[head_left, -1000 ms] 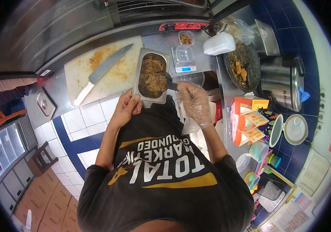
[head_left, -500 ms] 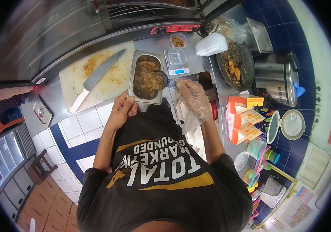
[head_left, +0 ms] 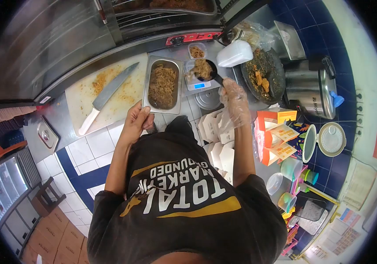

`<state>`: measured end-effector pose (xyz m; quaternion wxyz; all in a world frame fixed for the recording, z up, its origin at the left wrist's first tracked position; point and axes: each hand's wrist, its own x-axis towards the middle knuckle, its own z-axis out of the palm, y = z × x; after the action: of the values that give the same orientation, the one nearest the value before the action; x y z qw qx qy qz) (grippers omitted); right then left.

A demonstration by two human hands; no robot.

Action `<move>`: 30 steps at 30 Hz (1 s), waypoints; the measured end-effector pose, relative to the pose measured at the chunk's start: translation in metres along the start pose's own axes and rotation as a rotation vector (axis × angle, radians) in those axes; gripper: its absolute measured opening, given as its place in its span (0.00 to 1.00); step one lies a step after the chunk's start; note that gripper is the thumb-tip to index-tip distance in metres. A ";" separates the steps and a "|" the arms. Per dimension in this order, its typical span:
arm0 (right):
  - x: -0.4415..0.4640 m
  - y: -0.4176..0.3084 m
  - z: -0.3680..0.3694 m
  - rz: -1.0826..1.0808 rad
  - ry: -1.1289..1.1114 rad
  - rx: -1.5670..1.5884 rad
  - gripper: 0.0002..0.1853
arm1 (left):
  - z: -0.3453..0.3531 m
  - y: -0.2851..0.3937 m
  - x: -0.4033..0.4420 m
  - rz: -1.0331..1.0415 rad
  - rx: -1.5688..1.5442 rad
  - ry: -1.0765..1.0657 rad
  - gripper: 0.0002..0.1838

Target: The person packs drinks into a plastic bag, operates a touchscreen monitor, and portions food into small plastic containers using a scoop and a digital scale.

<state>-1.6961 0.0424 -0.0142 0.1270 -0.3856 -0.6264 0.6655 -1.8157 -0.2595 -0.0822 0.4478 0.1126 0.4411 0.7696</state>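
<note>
My left hand (head_left: 139, 119) grips the near rim of a steel food pan (head_left: 179, 86), thumb over the edge. Brown shredded meat (head_left: 163, 87) fills much of the pan. On my right hand (head_left: 235, 100) is a clear plastic glove, and its fingers are wrapped round the handle of a dark ladle (head_left: 214, 70). A heap of shredded meat lies in the ladle's bowl, over a digital scale (head_left: 200, 86) with a lit display. The ladle partly hides the clear tub on the scale. Behind it stands a small tub of shredded food (head_left: 196, 51).
A large knife (head_left: 113, 90) lies on a stained white cutting board (head_left: 131, 99) at left. Right of the scale are a white box (head_left: 236, 53), a stone mortar (head_left: 274, 75) and a steel pot (head_left: 309, 88). Orange cartons (head_left: 270, 132) stand near my right forearm.
My right hand has lifted the ladle out of the pan with meat in it and carried it right and away from me, over the scale. My left hand stays on the pan rim.
</note>
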 end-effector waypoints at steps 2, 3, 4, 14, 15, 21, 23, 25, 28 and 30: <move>0.017 0.008 -0.011 -0.009 0.024 -0.035 0.11 | -0.003 -0.001 -0.001 0.004 -0.012 0.000 0.11; 0.026 0.013 -0.014 -0.017 0.047 -0.072 0.12 | -0.005 -0.001 -0.002 0.013 0.011 0.012 0.11; 0.034 0.017 -0.015 -0.016 0.048 -0.071 0.12 | -0.006 -0.001 -0.003 0.022 0.035 0.025 0.11; 0.057 0.050 0.019 -0.710 0.176 -0.901 0.13 | -0.012 -0.004 -0.017 0.047 0.016 0.085 0.12; 0.057 0.051 0.019 -0.708 0.175 -0.900 0.13 | -0.012 -0.004 -0.018 0.046 0.010 0.098 0.12; 0.065 0.063 0.015 -0.724 0.288 -0.809 0.13 | -0.014 -0.003 -0.024 0.059 -0.002 0.129 0.11; 0.070 0.071 0.006 -0.514 0.278 -0.585 0.13 | -0.014 -0.002 -0.025 0.061 -0.005 0.137 0.11; 0.076 0.084 -0.003 -0.514 0.276 -0.516 0.13 | -0.013 0.000 -0.026 0.077 -0.022 0.116 0.11; 0.077 0.088 -0.008 -0.507 0.292 -0.461 0.13 | -0.017 -0.003 -0.027 0.073 0.003 0.144 0.11; 0.072 0.081 -0.006 -0.501 0.306 -0.473 0.13 | -0.015 -0.002 -0.027 0.078 0.002 0.147 0.11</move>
<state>-1.7153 0.0788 -0.1143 0.2853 -0.3339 -0.8115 0.3855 -1.8077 -0.2887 -0.0859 0.3839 0.0735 0.4687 0.7922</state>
